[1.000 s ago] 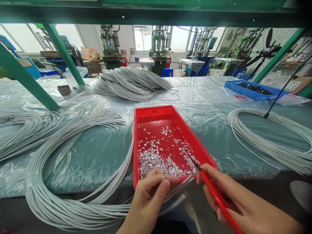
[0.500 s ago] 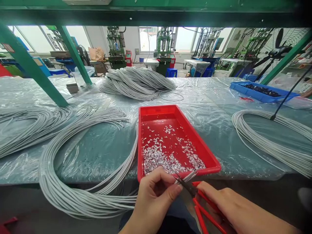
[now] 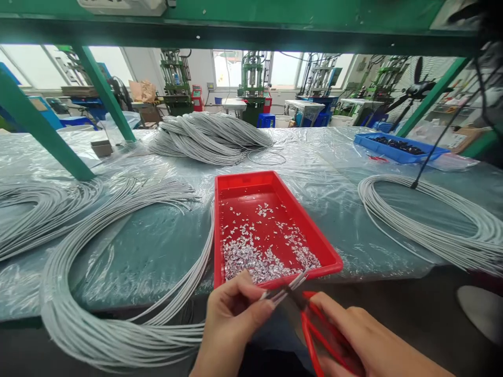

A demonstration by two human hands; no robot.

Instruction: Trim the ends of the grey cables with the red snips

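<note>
My left hand (image 3: 236, 319) pinches a few thin grey-white cables (image 3: 301, 281) between thumb and forefinger, their ends sticking out to the upper right over the tray's near edge. Red-handled wire cutters (image 3: 308, 330) are gripped in my right hand (image 3: 363, 332), their dark jaws blurred and close against the cables. Whether the jaws touch them I cannot tell. A large loop of grey cable (image 3: 118, 335) runs from the table to my left hand. Just beyond both hands lies a red tray (image 3: 332, 256) with many small silvery foil scraps (image 3: 251, 262) in it.
A big heap of grey cable (image 3: 208, 139) lies behind the tray. More cable coils rest at far left (image 3: 51, 214) and right (image 3: 424, 225). A blue tray of black parts (image 3: 393, 154) stands back right. Green frame posts (image 3: 106, 97) and an overhead beam (image 3: 243, 31) bound the table.
The view has shifted, moving the scene mostly leftward. The cutter jaws have shifted along the cables, away from my left fingertips. Both hands keep their holds.
</note>
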